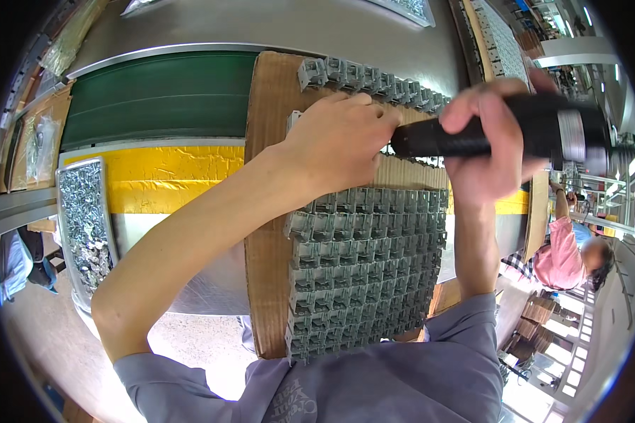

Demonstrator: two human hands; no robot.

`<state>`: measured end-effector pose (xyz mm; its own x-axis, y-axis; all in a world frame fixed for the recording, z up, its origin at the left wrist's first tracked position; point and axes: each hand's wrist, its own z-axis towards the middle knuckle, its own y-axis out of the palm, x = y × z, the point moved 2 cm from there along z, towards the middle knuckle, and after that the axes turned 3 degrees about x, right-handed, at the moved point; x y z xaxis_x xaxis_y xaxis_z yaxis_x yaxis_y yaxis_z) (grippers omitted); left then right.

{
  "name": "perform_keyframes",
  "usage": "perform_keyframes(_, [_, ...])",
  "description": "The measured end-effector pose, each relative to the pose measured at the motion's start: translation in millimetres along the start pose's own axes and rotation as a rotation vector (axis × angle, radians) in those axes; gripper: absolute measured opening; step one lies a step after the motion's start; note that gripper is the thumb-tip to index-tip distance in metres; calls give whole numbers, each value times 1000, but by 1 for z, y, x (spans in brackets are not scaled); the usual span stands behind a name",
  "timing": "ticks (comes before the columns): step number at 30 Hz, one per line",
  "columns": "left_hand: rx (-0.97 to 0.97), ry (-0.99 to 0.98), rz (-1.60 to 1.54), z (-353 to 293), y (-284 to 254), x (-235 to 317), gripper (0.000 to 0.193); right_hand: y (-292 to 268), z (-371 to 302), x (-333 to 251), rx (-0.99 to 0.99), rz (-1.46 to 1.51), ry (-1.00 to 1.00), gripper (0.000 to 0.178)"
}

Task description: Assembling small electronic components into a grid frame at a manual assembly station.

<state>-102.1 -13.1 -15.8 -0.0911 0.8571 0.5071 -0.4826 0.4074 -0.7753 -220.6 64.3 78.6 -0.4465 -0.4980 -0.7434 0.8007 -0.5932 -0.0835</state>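
Note:
My right hand (490, 141) is wrapped round a black inline power screwdriver (430, 139), held nearly level with its nose pointing left; the hand is a little blurred. The nose reaches the fingertips of my left hand (346, 137), which is curled down over a row of small grey metal brackets. What those fingers pinch is hidden under them. Several rows of the same metal brackets (367, 247) stand on a brown cardboard sheet (267, 211) nearer to me. A further row of brackets (374, 81) lines the far side of the sheet.
At the left, a clear tray of small screws (85, 218) sits beside yellow tape (173, 176). Behind it runs a green belt (162, 99). A metal table (261, 25) lies beyond. A co-worker in a pink top (557, 257) is at the far right.

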Motion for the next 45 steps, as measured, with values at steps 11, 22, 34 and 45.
perform_keyframes(11, [38, -39, -29, 0, -2, 0, 39, 27, 3, -6, 125, -82, 134, 48])
perform_keyframes(22, [41, -36, -11, -1, -1, -2, 33, 22, 10, 5, 0, 71, 46, 35])
perform_keyframes(34, [80, 64, 5, 1, 3, -1, 35, -4, -18, -10, -188, -126, -12, 27])
perform_keyframes(45, [45, -34, -37, 0, 2, -2, 38, 35, 13, -12, 190, -85, 209, 55])
